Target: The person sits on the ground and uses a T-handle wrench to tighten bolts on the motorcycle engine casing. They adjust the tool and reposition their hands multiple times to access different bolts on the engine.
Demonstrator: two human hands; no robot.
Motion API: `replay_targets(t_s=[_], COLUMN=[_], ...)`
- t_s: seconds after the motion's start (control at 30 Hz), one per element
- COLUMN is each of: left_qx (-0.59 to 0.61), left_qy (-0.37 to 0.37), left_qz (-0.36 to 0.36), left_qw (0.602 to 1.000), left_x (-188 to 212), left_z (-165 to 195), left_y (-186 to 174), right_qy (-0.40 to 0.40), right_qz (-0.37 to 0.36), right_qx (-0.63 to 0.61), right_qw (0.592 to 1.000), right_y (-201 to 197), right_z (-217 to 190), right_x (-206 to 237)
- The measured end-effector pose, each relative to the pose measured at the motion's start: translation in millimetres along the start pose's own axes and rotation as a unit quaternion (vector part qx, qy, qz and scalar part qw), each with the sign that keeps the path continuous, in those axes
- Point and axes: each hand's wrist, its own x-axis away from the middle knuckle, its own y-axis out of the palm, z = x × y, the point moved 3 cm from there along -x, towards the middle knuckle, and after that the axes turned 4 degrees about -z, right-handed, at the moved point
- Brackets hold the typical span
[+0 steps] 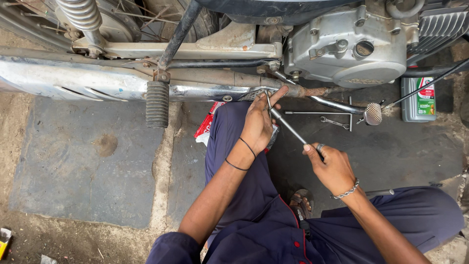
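I squat beside a motorcycle, under its silver engine case [349, 49] and chrome exhaust pipe [112, 83]. A long steel socket wrench [288, 126] slants from my right hand up toward the underside of the exhaust. My right hand [332, 168] grips its lower end. My left hand [259, 122] wraps its upper part, thumb stretched to the pipe near a rusty joint [312, 91]. The tool's tip is hidden behind my left hand.
A ribbed rubber footpeg [157, 103] hangs left of my hands. A brake pedal [373, 113] sits right, with a small spanner [334, 121] and a thin rod [317, 112] on the dark ground. A grey oil bottle [419, 100] stands far right. A red-and-white packet [204, 128] lies by my knee.
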Motion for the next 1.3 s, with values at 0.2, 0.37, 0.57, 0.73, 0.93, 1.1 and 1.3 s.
replay_targets(t_s=[0.2, 0.37, 0.57, 0.73, 0.93, 1.1, 1.3], left_qx=[0.034, 0.063, 0.047, 0.009, -0.031, -0.011, -0.085], left_qy=[-0.003, 0.009, 0.02, 0.028, 0.053, 0.041, 0.06], left_qz=[-0.007, -0.034, -0.003, 0.035, 0.048, 0.058, 0.044], left_qw=[0.999, 0.997, 0.999, 0.999, 0.997, 0.997, 0.994], left_x=[0, -1, 0, 3, 0, 0, -5], left_z=[-8, -18, -28, -32, -32, -39, -52], left_y=[1, -3, -10, -11, -9, -9, -19], right_qy=[-0.001, 0.004, -0.006, 0.011, 0.007, -0.047, 0.024], right_qz=[-0.006, -0.019, -0.009, 0.014, 0.066, 0.138, 0.063], right_qx=[-0.051, -0.126, -0.142, -0.068, 0.003, 0.019, -0.101], right_qw=[0.999, 0.992, 0.99, 0.998, 0.998, 0.989, 0.993], right_y=[13, 20, 20, 13, 7, 13, 36], right_z=[9, 19, 22, 16, 5, 3, 31], right_x=[1, 1, 3, 7, 11, 14, 2])
